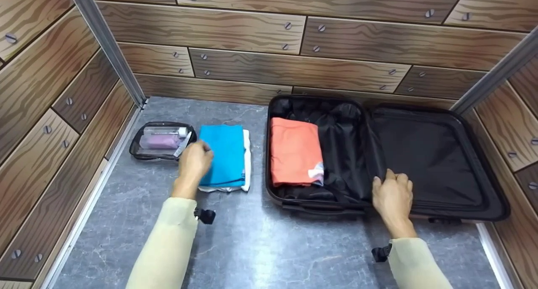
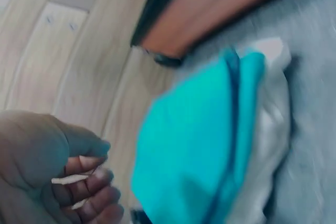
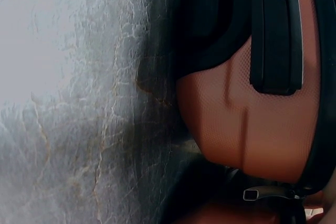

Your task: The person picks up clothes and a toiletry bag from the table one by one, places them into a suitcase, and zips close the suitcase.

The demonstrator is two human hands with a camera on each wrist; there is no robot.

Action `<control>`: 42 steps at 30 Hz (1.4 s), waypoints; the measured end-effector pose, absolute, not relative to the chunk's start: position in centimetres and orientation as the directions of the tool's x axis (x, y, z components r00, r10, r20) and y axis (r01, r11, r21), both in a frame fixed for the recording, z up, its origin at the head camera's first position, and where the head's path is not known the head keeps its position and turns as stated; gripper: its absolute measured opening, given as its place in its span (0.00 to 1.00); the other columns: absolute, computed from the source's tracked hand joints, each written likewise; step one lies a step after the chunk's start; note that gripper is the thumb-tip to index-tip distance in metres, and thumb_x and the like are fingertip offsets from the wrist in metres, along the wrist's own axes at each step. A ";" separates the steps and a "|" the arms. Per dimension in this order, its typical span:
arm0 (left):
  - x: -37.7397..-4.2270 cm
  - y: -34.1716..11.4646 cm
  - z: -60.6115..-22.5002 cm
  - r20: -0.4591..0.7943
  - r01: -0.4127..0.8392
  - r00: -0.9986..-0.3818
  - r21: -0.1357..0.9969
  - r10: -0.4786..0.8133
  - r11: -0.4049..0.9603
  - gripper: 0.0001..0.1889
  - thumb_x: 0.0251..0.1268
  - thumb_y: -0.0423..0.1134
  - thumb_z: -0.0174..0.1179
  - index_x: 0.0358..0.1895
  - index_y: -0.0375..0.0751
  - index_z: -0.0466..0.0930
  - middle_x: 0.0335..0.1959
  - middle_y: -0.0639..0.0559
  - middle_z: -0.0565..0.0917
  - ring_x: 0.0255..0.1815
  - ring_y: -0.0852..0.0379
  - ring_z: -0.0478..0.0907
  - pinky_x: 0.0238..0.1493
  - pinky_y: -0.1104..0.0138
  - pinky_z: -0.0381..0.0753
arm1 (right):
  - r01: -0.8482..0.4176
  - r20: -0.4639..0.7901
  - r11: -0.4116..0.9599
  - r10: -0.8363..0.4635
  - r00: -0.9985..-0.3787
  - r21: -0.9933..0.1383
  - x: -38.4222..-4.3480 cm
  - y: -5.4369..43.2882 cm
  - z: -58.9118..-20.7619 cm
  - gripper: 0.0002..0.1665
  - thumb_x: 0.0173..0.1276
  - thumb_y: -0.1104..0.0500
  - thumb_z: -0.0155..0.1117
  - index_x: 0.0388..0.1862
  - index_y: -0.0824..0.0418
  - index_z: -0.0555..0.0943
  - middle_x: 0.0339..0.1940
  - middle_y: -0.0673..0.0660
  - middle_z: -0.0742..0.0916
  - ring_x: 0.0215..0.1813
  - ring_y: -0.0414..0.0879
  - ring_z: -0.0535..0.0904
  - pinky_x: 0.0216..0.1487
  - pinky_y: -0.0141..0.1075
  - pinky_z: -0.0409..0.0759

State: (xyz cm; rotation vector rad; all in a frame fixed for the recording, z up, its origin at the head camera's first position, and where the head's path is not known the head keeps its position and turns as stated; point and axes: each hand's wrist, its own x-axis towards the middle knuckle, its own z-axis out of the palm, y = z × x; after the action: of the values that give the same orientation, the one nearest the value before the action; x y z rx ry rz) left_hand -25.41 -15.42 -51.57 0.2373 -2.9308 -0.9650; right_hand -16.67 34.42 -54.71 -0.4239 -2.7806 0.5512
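Note:
My left hand point(image 1: 194, 161) hovers between a clear pouch point(image 1: 145, 153) and a folded blue garment point(image 1: 222, 154). Its fingers curl loosely with nothing visible in them, as the left wrist view also shows. Under the blue garment lies a folded white one point(image 1: 247, 163). An open suitcase point(image 1: 437, 154) lies to the right, with a folded orange garment point(image 1: 294, 150) in its left half. At the seam between the halves, my right hand point(image 1: 393, 196) grips the edge of a black lining flap point(image 1: 374, 150); its fingertips are partly hidden.
Inside the pouch are a clear bottle point(image 1: 162, 131), a purple item point(image 1: 162, 142) and a slim white item point(image 1: 183, 144). Wood-patterned walls point(image 1: 243, 62) enclose the grey floor point(image 1: 260, 247). The suitcase's brown outer shell point(image 3: 262, 129) carries a black handle point(image 3: 277, 40) and a zip pull point(image 3: 252, 194).

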 end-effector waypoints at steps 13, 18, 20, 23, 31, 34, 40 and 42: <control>-25.4 -17.5 -54.9 -0.249 -0.346 -0.936 0.534 -0.248 0.772 0.32 0.71 0.53 0.68 0.61 0.25 0.79 0.61 0.24 0.82 0.62 0.27 0.80 0.63 0.41 0.78 | 0.239 0.194 0.879 0.341 -0.920 -0.411 -16.7 34.4 -54.7 0.33 0.81 0.54 0.54 0.72 0.79 0.71 0.62 0.79 0.77 0.64 0.77 0.69 0.65 0.68 0.69; -25.5 -17.8 -55.0 -0.260 -0.354 -0.934 0.588 -0.245 0.728 0.25 0.70 0.47 0.67 0.58 0.27 0.83 0.59 0.27 0.84 0.60 0.30 0.82 0.62 0.42 0.79 | 0.250 0.171 0.874 0.346 -0.922 -0.418 -16.7 34.4 -54.7 0.33 0.81 0.53 0.54 0.73 0.78 0.71 0.62 0.79 0.76 0.65 0.77 0.68 0.66 0.68 0.69; -25.6 -18.0 -54.9 -0.251 -0.344 -0.938 0.621 -0.238 0.704 0.21 0.69 0.45 0.66 0.53 0.29 0.84 0.56 0.29 0.85 0.56 0.33 0.82 0.60 0.43 0.79 | 0.251 0.169 0.872 0.348 -0.922 -0.421 -16.8 34.4 -54.7 0.33 0.81 0.53 0.54 0.73 0.78 0.71 0.62 0.79 0.76 0.65 0.77 0.68 0.66 0.68 0.69; -25.9 -18.4 -54.5 -0.249 -0.323 -0.946 0.682 -0.207 0.657 0.18 0.70 0.45 0.65 0.49 0.31 0.84 0.54 0.31 0.85 0.52 0.37 0.80 0.60 0.45 0.78 | 0.245 0.181 0.874 0.345 -0.921 -0.419 -16.7 34.4 -54.7 0.33 0.81 0.53 0.55 0.72 0.78 0.71 0.62 0.79 0.77 0.64 0.77 0.69 0.66 0.68 0.69; -26.6 -19.3 -54.1 -0.387 -0.400 -0.916 0.856 -0.106 0.328 0.26 0.79 0.44 0.60 0.68 0.28 0.74 0.67 0.32 0.77 0.63 0.42 0.75 0.68 0.52 0.76 | 0.239 0.203 0.877 0.345 -0.916 -0.416 -16.8 34.4 -54.7 0.32 0.80 0.54 0.56 0.71 0.77 0.73 0.61 0.78 0.78 0.64 0.77 0.69 0.66 0.67 0.69; -26.7 -19.4 -54.7 -0.444 -0.450 -0.892 0.857 -0.084 0.251 0.24 0.78 0.44 0.56 0.67 0.28 0.73 0.61 0.35 0.78 0.54 0.47 0.77 0.58 0.56 0.81 | 0.241 0.198 0.877 0.345 -0.917 -0.415 -16.9 34.4 -54.7 0.32 0.80 0.53 0.55 0.71 0.77 0.73 0.61 0.78 0.77 0.64 0.76 0.69 0.66 0.68 0.69; -26.8 -19.1 -55.8 -0.500 -0.498 -0.865 0.851 -0.032 0.168 0.37 0.79 0.48 0.57 0.80 0.29 0.57 0.69 0.33 0.73 0.61 0.43 0.79 0.64 0.52 0.83 | 0.249 0.179 0.875 0.347 -0.921 -0.416 -16.9 34.5 -54.7 0.33 0.81 0.53 0.55 0.72 0.77 0.72 0.62 0.78 0.77 0.65 0.76 0.69 0.66 0.68 0.69; -27.0 -19.0 -55.9 -0.486 -0.480 -0.874 0.856 -0.014 0.192 0.40 0.80 0.46 0.59 0.83 0.32 0.51 0.75 0.31 0.69 0.69 0.39 0.75 0.70 0.48 0.78 | 0.252 0.173 0.872 0.349 -0.921 -0.418 -16.9 34.5 -54.7 0.33 0.81 0.53 0.54 0.72 0.77 0.71 0.62 0.78 0.77 0.65 0.76 0.68 0.66 0.68 0.69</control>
State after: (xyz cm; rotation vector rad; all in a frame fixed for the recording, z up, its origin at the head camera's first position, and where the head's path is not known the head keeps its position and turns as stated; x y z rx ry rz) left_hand -26.98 -18.97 -55.90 0.5922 -2.6855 -2.2022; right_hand -16.86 34.48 -54.68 -0.4574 -2.8009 0.5778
